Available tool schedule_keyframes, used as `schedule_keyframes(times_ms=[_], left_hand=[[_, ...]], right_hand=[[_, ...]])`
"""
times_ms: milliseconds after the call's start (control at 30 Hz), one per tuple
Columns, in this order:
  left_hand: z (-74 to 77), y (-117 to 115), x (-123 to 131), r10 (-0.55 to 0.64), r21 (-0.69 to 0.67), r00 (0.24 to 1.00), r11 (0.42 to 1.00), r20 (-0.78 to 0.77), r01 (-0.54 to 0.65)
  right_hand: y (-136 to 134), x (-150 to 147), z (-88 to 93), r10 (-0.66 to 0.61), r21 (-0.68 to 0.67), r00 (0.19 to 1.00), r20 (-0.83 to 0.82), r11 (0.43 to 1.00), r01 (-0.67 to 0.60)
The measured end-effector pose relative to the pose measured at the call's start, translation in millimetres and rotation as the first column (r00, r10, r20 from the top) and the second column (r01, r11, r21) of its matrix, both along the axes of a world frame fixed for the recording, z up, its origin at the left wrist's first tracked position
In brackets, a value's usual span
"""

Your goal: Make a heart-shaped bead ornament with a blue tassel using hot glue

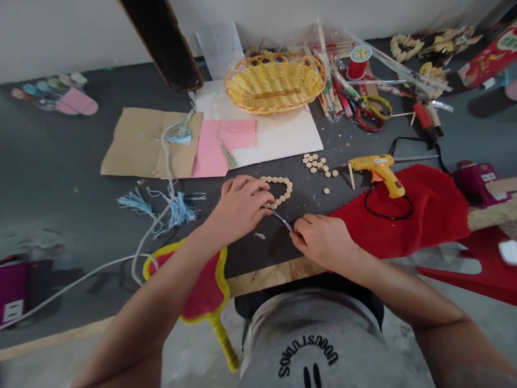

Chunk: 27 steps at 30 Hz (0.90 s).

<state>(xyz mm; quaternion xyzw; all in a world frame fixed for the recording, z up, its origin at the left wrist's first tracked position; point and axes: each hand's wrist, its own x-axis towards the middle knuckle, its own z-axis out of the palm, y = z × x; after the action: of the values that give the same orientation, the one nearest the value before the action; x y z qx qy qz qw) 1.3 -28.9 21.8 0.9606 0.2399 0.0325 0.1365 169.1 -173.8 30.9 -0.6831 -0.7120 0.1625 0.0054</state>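
Observation:
My left hand rests with curled fingers on a heart-shaped ring of small wooden flower beads lying on the dark table. My right hand pinches a thin pointed tool with a light blue handle, its tip aimed at the bead ring beside my left fingers. Loose wooden flower beads lie just beyond the ring. A yellow glue gun stands to the right on a red felt cloth.
A yellow woven basket sits on white paper at the back. Pink paper, brown card, blue tassels, a white cable, scissors, red thread and sticks surround it. A red-and-yellow fan hangs over the front edge.

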Motion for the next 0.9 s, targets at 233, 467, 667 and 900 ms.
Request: schedule_keyframes(times_ms=[233, 467, 667, 900], left_hand=[[-1.7, -3.3, 0.1, 0.001, 0.021, 1.000, 1.000, 0.027, -0.002], [1.9, -12.5, -6.6, 0.088, 0.091, 0.993, 0.991, 0.083, -0.096], [9.9, -46.5, -23.3, 0.092, 0.051, 0.994, 0.994, 0.053, -0.094], [0.7, -93.8, -33.2, -0.048, 0.021, 0.999, 0.999, -0.004, 0.048]], right_hand=[[-3.9, -2.6, 6.2, 0.115, -0.071, 0.992, -0.045, 0.990, -0.118], [-5.3, 2.8, 6.0, 0.002, 0.000, 0.999, -0.033, 1.000, -0.002], [-14.3, -7.4, 5.1, 0.105, -0.038, 0.993, -0.046, 0.994, -0.106], [-32.7, -10.2, 0.6, 0.200, 0.002, 0.973, -0.113, 0.980, -0.201]])
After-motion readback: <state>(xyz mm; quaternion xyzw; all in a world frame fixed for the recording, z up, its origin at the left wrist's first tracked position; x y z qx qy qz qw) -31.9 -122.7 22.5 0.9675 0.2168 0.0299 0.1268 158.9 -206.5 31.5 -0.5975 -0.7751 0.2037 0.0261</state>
